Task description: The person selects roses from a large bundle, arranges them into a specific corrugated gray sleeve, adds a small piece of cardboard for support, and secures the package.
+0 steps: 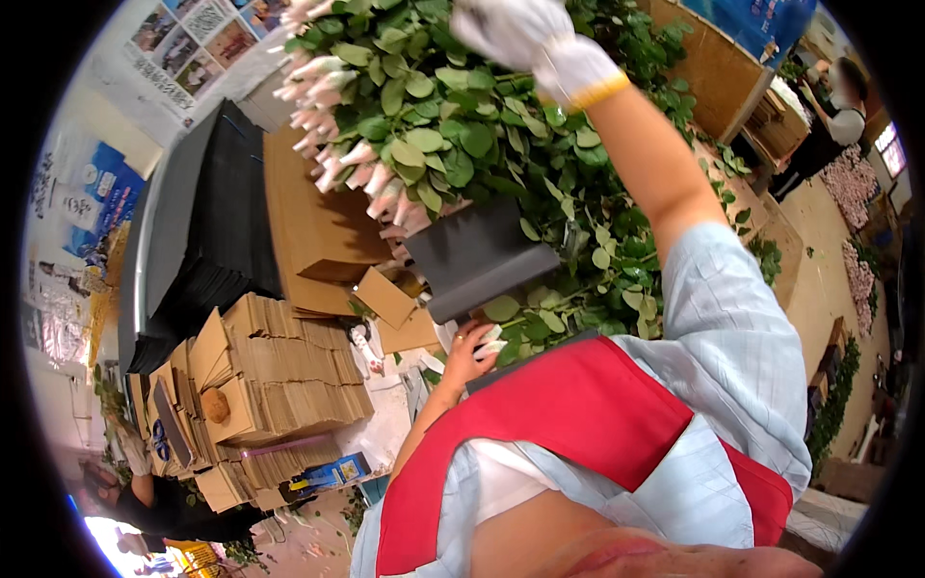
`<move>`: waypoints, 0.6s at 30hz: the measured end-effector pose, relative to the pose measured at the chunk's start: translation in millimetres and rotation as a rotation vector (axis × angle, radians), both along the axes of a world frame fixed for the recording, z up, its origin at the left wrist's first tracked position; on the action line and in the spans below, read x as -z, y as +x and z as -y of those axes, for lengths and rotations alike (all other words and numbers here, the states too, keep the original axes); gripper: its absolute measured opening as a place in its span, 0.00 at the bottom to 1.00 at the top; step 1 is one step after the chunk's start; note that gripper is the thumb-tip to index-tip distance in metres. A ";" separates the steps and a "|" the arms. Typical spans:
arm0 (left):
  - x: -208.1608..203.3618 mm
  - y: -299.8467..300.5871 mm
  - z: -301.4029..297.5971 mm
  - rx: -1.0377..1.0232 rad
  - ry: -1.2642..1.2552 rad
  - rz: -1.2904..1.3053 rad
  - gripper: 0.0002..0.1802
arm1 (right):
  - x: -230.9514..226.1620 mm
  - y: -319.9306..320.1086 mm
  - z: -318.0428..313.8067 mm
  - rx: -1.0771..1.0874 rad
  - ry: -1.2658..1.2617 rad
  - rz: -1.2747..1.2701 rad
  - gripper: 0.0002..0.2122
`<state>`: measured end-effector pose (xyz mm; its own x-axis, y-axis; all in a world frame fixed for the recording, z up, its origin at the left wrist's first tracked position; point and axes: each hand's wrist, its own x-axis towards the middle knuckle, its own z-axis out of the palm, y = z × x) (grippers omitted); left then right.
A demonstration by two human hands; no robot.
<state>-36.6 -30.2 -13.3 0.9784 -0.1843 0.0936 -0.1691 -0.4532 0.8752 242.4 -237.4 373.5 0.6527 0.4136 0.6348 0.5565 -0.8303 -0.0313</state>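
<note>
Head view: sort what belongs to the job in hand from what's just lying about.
Apparently in use:
- gloved right hand, over leafy stems
- pale pink blooms
- left hand, near dark sheet

Seemingly lying about:
- cardboard stack
- blue box

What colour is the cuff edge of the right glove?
The cuff edge is yellow, best seen in head view.

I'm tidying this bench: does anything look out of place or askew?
Yes: two small cardboard pieces lie loose at different angles near the left hand. They look odd because the other cardboard beside them stands in a close-packed stack.
</note>
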 end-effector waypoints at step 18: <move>6.4 6.6 -5.6 0.061 0.104 0.029 0.31 | 165.7 75.4 5.0 0.369 -0.073 0.251 0.08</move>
